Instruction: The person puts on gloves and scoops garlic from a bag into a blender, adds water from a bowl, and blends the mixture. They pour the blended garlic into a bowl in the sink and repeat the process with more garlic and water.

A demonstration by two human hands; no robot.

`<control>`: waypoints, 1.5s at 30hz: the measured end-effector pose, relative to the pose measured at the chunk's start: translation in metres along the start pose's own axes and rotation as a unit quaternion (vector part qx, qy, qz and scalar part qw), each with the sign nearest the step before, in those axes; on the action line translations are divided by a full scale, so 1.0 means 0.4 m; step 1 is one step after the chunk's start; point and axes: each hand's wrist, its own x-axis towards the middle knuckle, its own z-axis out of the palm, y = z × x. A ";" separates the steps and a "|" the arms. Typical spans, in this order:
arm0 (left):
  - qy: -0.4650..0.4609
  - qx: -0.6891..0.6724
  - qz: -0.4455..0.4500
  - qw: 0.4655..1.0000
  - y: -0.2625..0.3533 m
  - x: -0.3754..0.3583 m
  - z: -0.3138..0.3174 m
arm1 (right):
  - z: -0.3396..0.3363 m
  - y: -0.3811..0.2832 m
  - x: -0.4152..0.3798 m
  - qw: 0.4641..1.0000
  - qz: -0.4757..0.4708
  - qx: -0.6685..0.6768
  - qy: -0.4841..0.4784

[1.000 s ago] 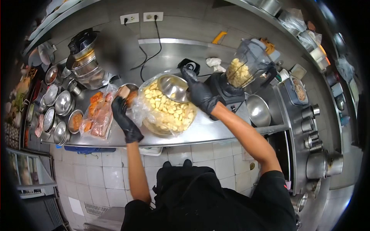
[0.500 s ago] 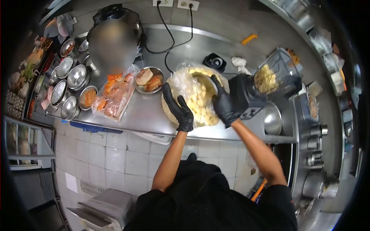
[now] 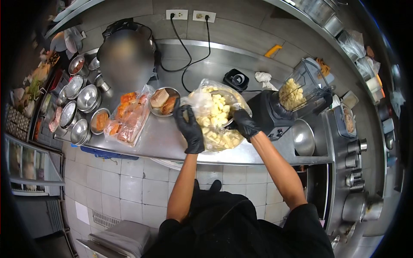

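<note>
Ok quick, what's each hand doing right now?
Left hand: closed on the near-left edge of the plastic bag of pale chunks.
Right hand: gripping the small metal bowl inside that bag.

Both hands wear black gloves: the left hand (image 3: 188,128) and the right hand (image 3: 244,123) sit against a clear plastic bag (image 3: 214,116) full of pale yellow chunks. The surface (image 3: 167,139) is grey brushed steel. To the left lies a clear bag of orange pieces (image 3: 127,112); far right, the blender jar (image 3: 300,89) is smoky clear with pale yellow chunks inside, on a black base. The floor tiles (image 3: 124,185) are white with grey grout. The person's top is black
</note>
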 end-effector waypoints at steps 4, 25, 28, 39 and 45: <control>0.009 0.002 -0.058 0.998 0.003 0.079 -0.067 | -0.045 -0.042 -0.016 0.995 0.026 0.094 0.006; -0.338 0.297 0.224 0.865 0.329 0.007 0.090 | -0.067 -0.134 -0.290 0.987 0.007 0.145 -0.071; -0.354 0.273 0.229 0.865 0.431 0.004 0.163 | -0.152 -0.177 -0.313 0.983 -0.012 0.174 -0.065; -0.216 0.063 0.364 0.904 0.649 -0.080 0.803 | -0.722 -0.562 -0.249 0.959 -0.260 0.047 0.101; -0.204 0.057 0.365 0.906 0.523 -0.141 0.992 | -0.853 -0.580 -0.110 0.836 -0.411 -0.281 0.232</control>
